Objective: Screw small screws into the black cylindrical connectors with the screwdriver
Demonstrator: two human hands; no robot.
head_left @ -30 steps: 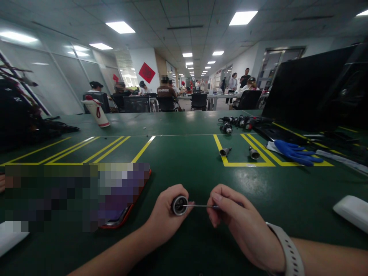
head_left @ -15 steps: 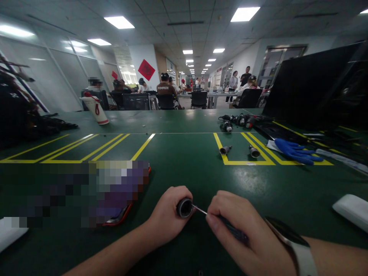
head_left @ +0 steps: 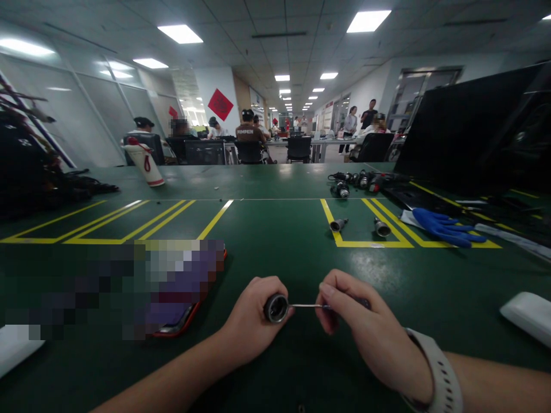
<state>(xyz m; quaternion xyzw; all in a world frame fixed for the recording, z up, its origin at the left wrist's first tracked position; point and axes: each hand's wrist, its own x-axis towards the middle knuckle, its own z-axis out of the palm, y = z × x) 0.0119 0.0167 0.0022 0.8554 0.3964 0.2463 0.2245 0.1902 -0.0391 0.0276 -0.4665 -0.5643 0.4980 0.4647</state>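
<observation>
My left hand (head_left: pixel 256 321) is wrapped round a dark metal cylindrical connector (head_left: pixel 276 308), its round open end facing me. From the right, my right hand (head_left: pixel 357 321) grips the dark handle of a screwdriver (head_left: pixel 306 306). Its thin shaft lies nearly level, and the tip meets the side of the connector by my left fingers; the exact contact point is hidden. Further off, two similar metal connectors lie on the table: one on a yellow tape line (head_left: pixel 338 225), the other (head_left: pixel 381 227) inside the taped area.
On the green table (head_left: pixel 275 229) stands a paper cup (head_left: pixel 145 163) at back left. A blurred-out device with a red edge (head_left: pixel 193 318) lies left. Cabled connectors (head_left: pixel 357 180), a blue glove (head_left: pixel 443 225) and a black monitor (head_left: pixel 469 120) are right. People sit at desks beyond.
My right hand has rolled over and risen slightly, swinging the screwdriver from slanted to nearly level. My left hand still holds the connector in almost the same place.
</observation>
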